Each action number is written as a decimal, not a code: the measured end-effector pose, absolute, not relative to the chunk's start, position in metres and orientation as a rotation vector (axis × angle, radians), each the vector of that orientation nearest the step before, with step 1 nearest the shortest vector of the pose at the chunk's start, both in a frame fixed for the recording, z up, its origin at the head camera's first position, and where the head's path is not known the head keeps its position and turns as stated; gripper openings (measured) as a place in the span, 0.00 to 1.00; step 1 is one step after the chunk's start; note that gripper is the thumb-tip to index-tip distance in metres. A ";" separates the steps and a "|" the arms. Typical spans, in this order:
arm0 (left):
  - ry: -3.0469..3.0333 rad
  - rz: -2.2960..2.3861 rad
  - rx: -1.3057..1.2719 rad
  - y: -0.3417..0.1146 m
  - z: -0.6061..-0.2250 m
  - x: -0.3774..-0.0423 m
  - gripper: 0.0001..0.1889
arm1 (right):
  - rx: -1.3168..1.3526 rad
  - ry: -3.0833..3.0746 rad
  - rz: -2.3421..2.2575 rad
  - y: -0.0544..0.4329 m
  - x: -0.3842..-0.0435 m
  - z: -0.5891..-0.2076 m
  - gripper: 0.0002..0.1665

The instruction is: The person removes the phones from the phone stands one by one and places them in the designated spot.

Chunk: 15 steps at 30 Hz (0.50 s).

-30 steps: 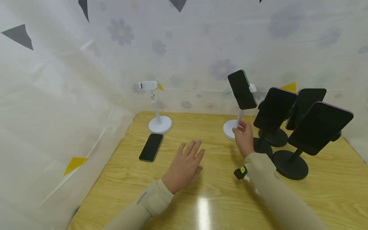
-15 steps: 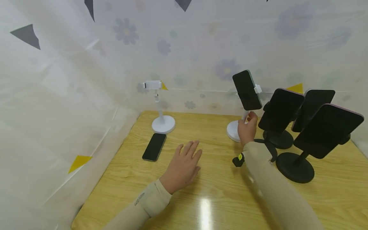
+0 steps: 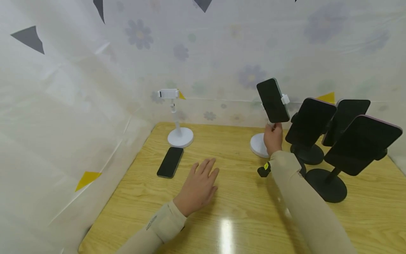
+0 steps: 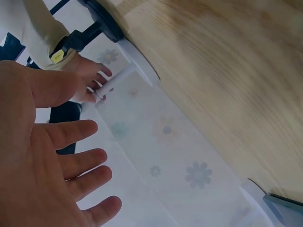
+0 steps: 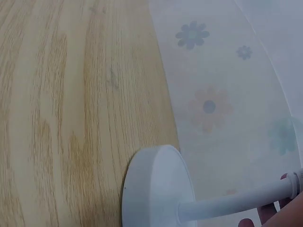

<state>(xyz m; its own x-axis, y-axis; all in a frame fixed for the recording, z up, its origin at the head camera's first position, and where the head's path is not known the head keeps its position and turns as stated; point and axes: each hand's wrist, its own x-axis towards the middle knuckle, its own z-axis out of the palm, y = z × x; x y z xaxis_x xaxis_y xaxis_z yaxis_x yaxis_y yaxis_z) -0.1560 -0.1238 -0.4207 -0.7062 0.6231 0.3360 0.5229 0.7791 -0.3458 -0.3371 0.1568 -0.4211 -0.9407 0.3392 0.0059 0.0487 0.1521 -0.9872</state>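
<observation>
My right hand (image 3: 273,138) grips the upper stem of a white phone stand (image 3: 258,145), just below the dark phone (image 3: 272,100) clamped tilted in it. In the left wrist view the fingers of the right hand (image 4: 92,78) curl about the stem. The right wrist view shows the stand's round base (image 5: 158,189) and stem, with fingertips at the stem's end. My left hand (image 3: 196,187) hovers palm down over the table, fingers spread, holding nothing. A black phone (image 3: 170,162) lies flat beyond it to the left, before a second white stand (image 3: 180,137) whose holder bears no phone.
At the right stand several black phone stands (image 3: 326,185) bearing phones (image 3: 363,144), close beside my right forearm. A pale flowered sheet (image 3: 215,70) hangs behind and to the left of the wooden table (image 3: 234,197).
My right hand has moved from low on the white stand's stem up to just beneath the phone. My left hand has shifted slightly left and toward me. The head view has turned a little left.
</observation>
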 end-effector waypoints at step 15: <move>-2.544 0.253 -0.885 -0.123 -0.428 -0.155 0.25 | -0.224 -2.406 1.659 0.151 -0.340 -0.429 0.32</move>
<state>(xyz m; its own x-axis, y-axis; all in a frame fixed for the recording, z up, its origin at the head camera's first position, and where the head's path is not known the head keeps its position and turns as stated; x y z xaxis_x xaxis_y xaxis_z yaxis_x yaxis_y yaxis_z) -0.1550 -0.1229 -0.4281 -0.7025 0.6256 0.3392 0.5467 0.7796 -0.3055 -0.3397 0.1505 -0.4294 -0.9664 0.2422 0.0862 0.0056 0.3547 -0.9350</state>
